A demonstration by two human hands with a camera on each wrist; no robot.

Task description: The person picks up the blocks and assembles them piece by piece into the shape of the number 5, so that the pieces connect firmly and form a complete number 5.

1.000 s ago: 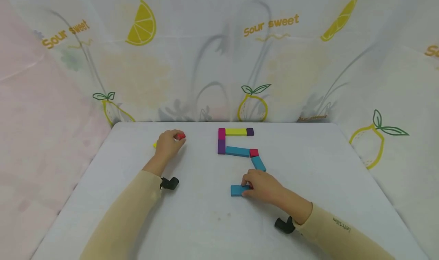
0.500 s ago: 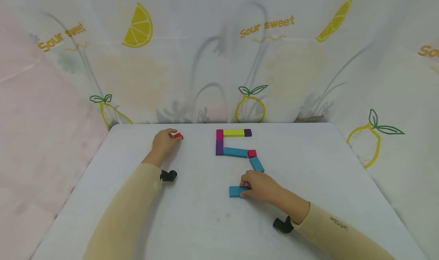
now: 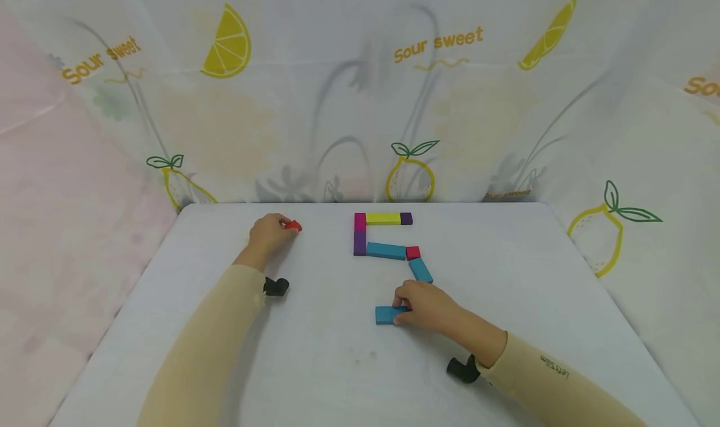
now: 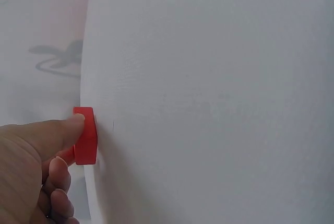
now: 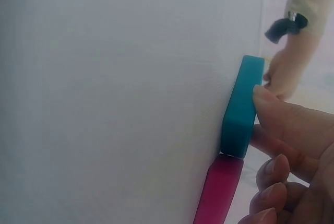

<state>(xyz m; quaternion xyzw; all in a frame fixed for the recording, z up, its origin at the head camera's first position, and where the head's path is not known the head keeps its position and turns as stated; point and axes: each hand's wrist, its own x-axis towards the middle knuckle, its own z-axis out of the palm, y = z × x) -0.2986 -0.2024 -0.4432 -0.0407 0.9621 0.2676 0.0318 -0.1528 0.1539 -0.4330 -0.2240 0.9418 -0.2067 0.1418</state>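
Note:
My left hand (image 3: 268,234) pinches a red block (image 4: 86,138) between thumb and fingers near the far left of the white table. In the head view, part of that block shows beyond the fingertips. My right hand (image 3: 429,303) pinches a blue block (image 5: 243,106) lying near the table's middle, with the thumb against one side. End to end with it lies a magenta block (image 5: 219,190), mostly covered by the right hand in the head view. Just beyond the right hand, a slanted blue block (image 3: 420,270) lies close to a small red block (image 3: 413,252).
A longer blue block (image 3: 385,251) runs left from the small red one to a purple block (image 3: 359,243). Farther back come a magenta block (image 3: 360,222), a yellow block (image 3: 383,219) and a dark purple block (image 3: 407,219). A printed cloth (image 3: 315,133) hangs behind the table.
My left hand has shifted slightly left, and the red block has turned in its fingers. A yellow piece beside that hand is now hidden. My right hand keeps its place on the blue block.

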